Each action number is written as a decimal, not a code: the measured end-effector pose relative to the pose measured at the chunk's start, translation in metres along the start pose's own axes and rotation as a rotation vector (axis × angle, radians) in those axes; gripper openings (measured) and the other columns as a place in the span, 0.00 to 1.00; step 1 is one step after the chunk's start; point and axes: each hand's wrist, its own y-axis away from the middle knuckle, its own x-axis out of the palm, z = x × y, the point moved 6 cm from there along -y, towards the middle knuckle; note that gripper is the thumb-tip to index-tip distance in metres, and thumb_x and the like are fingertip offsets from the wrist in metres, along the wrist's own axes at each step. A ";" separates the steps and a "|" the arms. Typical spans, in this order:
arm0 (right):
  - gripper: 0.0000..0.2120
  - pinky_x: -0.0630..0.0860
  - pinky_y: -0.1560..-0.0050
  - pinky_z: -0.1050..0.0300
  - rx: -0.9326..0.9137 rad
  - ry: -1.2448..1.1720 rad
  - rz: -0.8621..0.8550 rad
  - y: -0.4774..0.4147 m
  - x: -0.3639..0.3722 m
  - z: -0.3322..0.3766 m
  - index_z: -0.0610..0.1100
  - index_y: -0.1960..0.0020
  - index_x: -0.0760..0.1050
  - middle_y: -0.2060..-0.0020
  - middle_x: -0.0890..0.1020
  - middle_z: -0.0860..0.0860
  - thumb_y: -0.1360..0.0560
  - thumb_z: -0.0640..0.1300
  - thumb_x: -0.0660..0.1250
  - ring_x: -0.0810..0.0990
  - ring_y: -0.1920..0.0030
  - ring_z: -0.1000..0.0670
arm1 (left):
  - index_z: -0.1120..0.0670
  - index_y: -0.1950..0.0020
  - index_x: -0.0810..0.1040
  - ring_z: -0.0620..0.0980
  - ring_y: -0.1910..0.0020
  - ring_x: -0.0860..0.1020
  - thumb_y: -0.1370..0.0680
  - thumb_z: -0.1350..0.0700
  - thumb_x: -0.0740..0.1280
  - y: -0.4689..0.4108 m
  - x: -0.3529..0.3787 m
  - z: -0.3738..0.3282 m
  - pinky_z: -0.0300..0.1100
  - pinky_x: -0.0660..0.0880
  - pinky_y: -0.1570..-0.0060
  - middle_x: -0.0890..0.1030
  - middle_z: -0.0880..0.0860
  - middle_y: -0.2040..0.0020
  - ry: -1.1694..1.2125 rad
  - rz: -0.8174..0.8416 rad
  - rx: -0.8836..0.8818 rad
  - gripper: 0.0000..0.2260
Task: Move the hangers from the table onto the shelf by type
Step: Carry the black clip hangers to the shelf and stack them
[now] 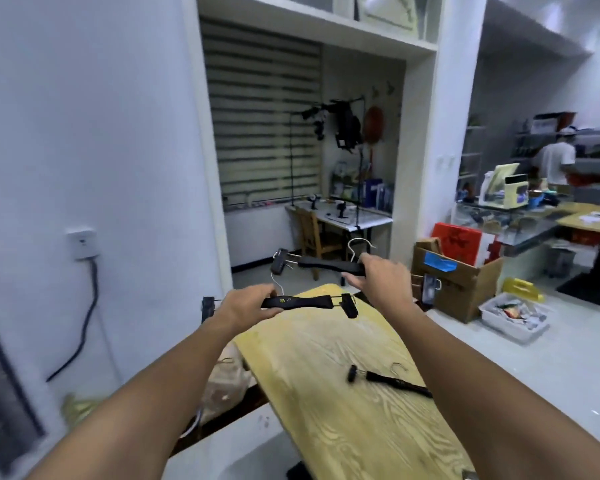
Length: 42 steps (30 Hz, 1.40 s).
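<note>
My left hand (248, 304) grips a black clip hanger (298, 302) by its bar, above the far end of the wooden table (326, 410). Its clips hang at both ends and its wire hook curves up behind my fingers. My right hand (381, 277) holds a second black clip hanger (321, 263) higher and further away, with its metal hook standing up beside my fingers. A third black clip hanger (392, 381) lies flat on the table, partly hidden by my right forearm. The shelf is not clearly in view.
A white wall with a socket and a dark cable (84, 327) stands to the left. Beyond the table are a chair and desk (340, 220), an open cardboard box (461, 282) and a white tray (515, 317) on the floor. A person (555, 161) stands far right.
</note>
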 end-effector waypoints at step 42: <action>0.20 0.69 0.63 0.57 -1.370 -0.999 -0.041 0.279 -0.209 0.597 0.52 0.47 0.74 0.55 0.84 0.53 0.27 0.67 0.60 0.83 0.53 0.49 | 0.43 0.40 0.73 0.50 0.43 0.77 0.25 0.41 0.66 0.709 -0.237 0.048 0.45 0.74 0.46 0.79 0.48 0.40 -0.329 -0.235 -1.553 0.15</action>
